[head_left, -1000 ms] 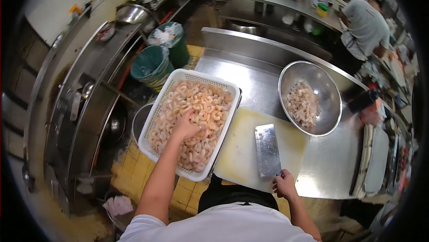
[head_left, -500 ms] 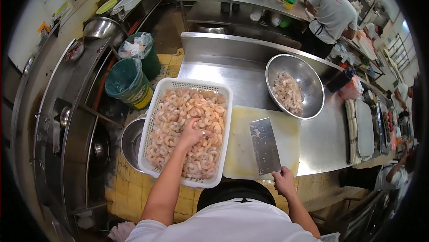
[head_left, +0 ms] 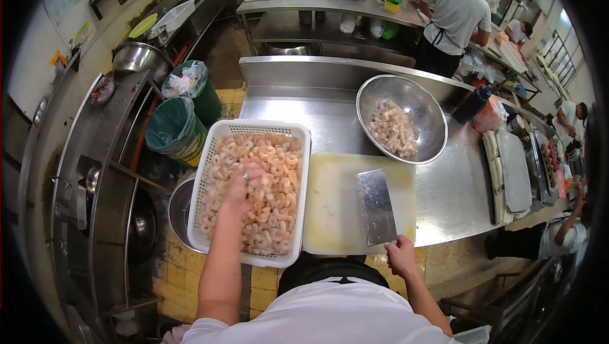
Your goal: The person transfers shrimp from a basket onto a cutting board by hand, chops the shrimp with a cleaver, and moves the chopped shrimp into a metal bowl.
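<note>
Left hand [head_left: 240,193]: centre-left of the frame, over the shrimp; blurred, so whether its fingers are spread or pinching any cannot be told.

Shrimp [head_left: 278,185]: a heap, centre-left, inside a white basket [head_left: 306,176]. The basket's perforated sides probably let water drain.

Right hand [head_left: 401,255]: lower right of centre, fingers closed around the handle of the knife, presumably to keep it steady while the other arm reaches across.

Knife [head_left: 375,207]: one, broad-bladed, right of centre. Broad face upward over the cutting board [head_left: 330,207], handle past the near edge, which likely leaves the knuckles room.

Cutting board: pale, yellowed at the edges, just beside the basket; a short reach, it seems, for the left arm.

Bowl [head_left: 432,129]: metal, upper right of centre, beyond the board, holding pale pieces [head_left: 394,129]. Set there, it appears to leave the board's surface free.

Counter [head_left: 450,201]: metal, beneath board and bowl.
</note>
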Action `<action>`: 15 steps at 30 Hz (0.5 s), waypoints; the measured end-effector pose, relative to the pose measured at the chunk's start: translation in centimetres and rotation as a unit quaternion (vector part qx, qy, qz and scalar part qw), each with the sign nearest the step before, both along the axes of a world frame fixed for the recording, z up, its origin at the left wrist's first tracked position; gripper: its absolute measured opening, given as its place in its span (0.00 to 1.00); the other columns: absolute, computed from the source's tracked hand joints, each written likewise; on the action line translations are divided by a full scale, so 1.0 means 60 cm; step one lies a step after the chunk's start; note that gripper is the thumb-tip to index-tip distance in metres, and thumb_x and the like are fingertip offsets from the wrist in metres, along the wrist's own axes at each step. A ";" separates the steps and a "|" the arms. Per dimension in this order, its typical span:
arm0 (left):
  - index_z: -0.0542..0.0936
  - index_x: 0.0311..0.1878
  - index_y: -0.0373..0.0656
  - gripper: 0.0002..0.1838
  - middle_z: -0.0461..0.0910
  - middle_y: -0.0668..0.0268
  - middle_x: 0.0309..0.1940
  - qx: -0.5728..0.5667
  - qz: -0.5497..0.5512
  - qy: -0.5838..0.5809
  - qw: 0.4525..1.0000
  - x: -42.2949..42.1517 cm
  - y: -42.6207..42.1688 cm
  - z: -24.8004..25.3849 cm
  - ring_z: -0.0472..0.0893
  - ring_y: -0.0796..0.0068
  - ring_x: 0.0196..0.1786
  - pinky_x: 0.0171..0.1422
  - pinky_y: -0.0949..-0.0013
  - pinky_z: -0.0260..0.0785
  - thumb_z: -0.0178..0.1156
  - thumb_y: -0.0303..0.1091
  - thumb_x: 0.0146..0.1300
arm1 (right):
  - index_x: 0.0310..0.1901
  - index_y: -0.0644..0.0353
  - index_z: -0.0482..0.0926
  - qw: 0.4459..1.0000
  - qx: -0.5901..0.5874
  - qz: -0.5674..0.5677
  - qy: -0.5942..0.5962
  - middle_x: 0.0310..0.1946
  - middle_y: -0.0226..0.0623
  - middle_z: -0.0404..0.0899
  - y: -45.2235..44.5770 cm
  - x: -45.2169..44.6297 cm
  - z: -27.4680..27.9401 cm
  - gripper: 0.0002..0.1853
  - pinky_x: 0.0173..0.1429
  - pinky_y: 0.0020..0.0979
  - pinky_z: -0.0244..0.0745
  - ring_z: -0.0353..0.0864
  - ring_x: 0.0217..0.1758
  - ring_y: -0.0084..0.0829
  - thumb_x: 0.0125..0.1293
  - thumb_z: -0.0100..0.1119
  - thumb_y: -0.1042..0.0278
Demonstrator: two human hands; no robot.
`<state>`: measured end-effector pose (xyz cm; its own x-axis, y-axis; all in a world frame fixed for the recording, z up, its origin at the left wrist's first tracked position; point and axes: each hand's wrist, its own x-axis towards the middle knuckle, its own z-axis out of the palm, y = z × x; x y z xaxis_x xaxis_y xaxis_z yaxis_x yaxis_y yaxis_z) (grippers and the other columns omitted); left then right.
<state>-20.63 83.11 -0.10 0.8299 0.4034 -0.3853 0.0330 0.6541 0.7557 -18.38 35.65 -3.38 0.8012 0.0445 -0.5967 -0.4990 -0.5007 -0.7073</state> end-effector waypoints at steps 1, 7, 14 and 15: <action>0.79 0.59 0.47 0.18 0.84 0.62 0.44 0.009 -0.031 0.002 0.999 0.022 -0.028 0.019 0.88 0.65 0.40 0.37 0.57 0.86 0.65 0.26 0.66 | 0.41 0.63 0.74 1.000 0.006 0.003 -0.002 0.21 0.34 0.74 -0.011 0.009 -0.009 0.08 0.19 0.34 0.69 0.75 0.17 0.27 0.70 0.63 0.70; 0.80 0.57 0.44 0.14 0.84 0.64 0.43 0.044 -0.215 0.059 0.974 0.160 -0.245 -0.029 0.87 0.68 0.42 0.40 0.56 0.86 0.65 0.26 0.69 | 0.42 0.65 0.76 0.998 0.050 0.014 -0.022 0.23 0.36 0.76 -0.084 0.045 -0.066 0.08 0.19 0.34 0.71 0.76 0.17 0.27 0.69 0.62 0.69; 0.85 0.66 0.49 0.25 0.87 0.56 0.57 0.394 -0.297 0.150 0.857 0.217 -0.412 -0.115 0.88 0.55 0.55 0.58 0.55 0.82 0.72 0.39 0.65 | 0.42 0.70 0.78 0.991 -0.054 0.061 -0.106 0.26 0.46 0.80 -0.134 0.070 -0.072 0.11 0.34 0.44 0.78 0.83 0.27 0.40 0.65 0.61 0.68; 0.86 0.68 0.50 0.28 0.87 0.53 0.61 0.504 -0.321 0.166 0.785 0.203 -0.407 -0.067 0.88 0.51 0.57 0.61 0.54 0.81 0.73 0.41 0.64 | 0.42 0.71 0.79 0.987 -0.069 0.073 -0.128 0.27 0.49 0.81 -0.136 0.073 -0.065 0.12 0.38 0.45 0.78 0.83 0.29 0.44 0.65 0.61 0.68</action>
<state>-8.45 58.68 -4.12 0.9084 0.1818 -0.3764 0.4149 -0.5014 0.7593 -14.03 27.51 -7.29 0.9176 0.1039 -0.3838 -0.2275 -0.6544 -0.7211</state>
